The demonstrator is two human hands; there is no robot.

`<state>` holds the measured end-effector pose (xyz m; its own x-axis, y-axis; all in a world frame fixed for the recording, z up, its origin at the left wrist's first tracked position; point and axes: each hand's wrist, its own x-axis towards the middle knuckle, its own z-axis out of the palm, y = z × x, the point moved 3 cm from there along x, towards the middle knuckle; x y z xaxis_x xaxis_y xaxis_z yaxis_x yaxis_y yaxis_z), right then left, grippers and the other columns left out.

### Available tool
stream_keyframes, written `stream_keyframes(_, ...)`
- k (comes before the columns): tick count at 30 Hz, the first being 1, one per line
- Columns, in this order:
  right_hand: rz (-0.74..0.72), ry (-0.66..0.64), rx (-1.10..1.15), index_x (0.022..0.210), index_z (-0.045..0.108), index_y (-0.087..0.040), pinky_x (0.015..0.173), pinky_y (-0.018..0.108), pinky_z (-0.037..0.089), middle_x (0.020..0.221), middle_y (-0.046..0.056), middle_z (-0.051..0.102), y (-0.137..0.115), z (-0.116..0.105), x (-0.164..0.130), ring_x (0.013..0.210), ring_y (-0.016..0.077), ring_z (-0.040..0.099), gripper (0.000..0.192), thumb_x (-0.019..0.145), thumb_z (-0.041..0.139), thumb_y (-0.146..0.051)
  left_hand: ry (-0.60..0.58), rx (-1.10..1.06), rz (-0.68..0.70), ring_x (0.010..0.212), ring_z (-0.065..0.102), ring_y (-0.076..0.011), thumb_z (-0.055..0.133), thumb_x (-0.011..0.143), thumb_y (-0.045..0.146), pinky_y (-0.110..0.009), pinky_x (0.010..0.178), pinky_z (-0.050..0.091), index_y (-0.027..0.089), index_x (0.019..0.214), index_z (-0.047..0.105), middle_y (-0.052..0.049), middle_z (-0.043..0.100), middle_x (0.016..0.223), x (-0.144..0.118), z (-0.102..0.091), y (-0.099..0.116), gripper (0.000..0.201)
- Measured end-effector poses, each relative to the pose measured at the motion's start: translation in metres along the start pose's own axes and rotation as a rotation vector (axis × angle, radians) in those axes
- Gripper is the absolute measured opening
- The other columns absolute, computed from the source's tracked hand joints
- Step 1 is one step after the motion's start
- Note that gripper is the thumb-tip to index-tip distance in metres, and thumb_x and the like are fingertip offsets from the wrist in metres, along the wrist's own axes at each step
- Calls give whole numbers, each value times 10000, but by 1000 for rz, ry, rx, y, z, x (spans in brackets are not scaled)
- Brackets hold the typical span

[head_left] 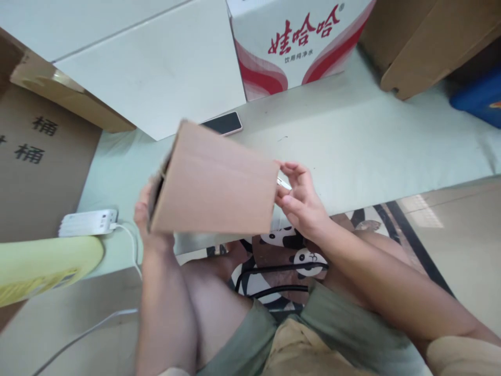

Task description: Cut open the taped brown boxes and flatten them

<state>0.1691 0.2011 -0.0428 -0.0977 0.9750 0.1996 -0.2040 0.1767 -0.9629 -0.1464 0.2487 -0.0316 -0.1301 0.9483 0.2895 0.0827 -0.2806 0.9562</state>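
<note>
A plain brown cardboard box (219,185) is held tilted above the front edge of the table. My left hand (151,214) supports its left end, with the fingers partly hidden behind the flap side. A dark gap shows along that left end. At the box's right edge is my right hand (301,198), its fingers curled beside the cardboard. Between those fingers shows part of a small white object (283,183) with a metallic glint; its kind is unclear. Behind the box lies a phone (225,124), partly covered by it.
A large white box (156,68) and a red-and-white water carton (297,47) stand at the back. Left are a printed brown carton (43,156), a white power bank (88,222) with a cable, and a yellow-green package (50,263). A blue item (479,96) sits far right.
</note>
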Motion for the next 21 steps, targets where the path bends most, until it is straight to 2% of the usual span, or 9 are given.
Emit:
stream_keyframes(1,-43,4,-16,1403,349,-360,986,472,615,1664,135,373,-2,-2,0,1250,257,673,631,929,582,-704,1,-29,-3,939,640,-254,452,946,729,-389,762,548,360,1140,758,9,756,1022,-3,2,-5,517)
stream_keyframes(2,-78,-12,-53,1394,372,-360,1033,487,595,1666,123,379,-5,-3,0,1324,265,634,586,953,549,-703,-42,-46,-27,728,608,-226,479,889,798,-363,587,489,324,1081,765,-18,741,873,-6,7,-11,586)
stream_keyframes(3,-111,-41,-106,1393,403,-358,1094,503,558,1671,111,380,-9,-4,-1,1411,272,570,548,974,527,-688,-121,-55,-70,599,559,-203,502,838,847,-347,498,420,288,1093,759,-37,716,786,-10,13,-15,666)
stream_keyframes(5,-175,-105,-248,1430,454,-357,1221,545,436,1706,89,339,-16,-6,-2,1563,284,390,519,1001,522,-641,-328,-46,-187,530,546,-189,576,795,846,-323,471,393,239,1152,728,-46,688,716,-19,26,-21,720)
stream_keyframes(7,-243,-162,-411,1508,454,-355,1294,595,299,1737,78,288,-23,-5,-4,1627,300,245,567,1002,559,-586,-412,-20,-279,657,649,-230,623,804,802,-340,575,505,208,1188,704,-71,723,787,-27,34,-25,712)
stream_keyframes(10,-318,-239,-554,1567,443,-340,1322,622,199,1727,82,323,-27,-2,-6,1631,307,227,623,992,588,-533,-274,-47,-369,914,731,-305,612,822,792,-415,796,601,187,1121,720,-119,775,944,-30,35,-30,683)
stream_keyframes(14,-357,-263,-484,1459,588,-311,1301,581,298,1623,92,499,-27,1,-6,1585,298,349,497,1000,583,-500,-56,-214,-398,825,759,-291,642,820,731,-402,719,619,213,1020,743,-82,803,900,-24,31,-28,564)
stream_keyframes(18,-384,-297,-417,1260,699,-286,1246,566,399,1449,97,661,-33,6,-6,1488,305,497,374,999,577,-524,-31,-370,-383,841,765,-287,596,840,706,-426,729,632,251,1034,756,-53,825,961,-18,33,-17,519)
stream_keyframes(21,-359,-240,-405,1175,703,-263,1133,505,519,1316,97,722,-35,3,-4,1340,279,624,292,1010,564,-460,-45,-417,-422,869,759,-282,578,846,693,-423,734,625,250,1067,751,-46,825,987,-15,38,-14,524)
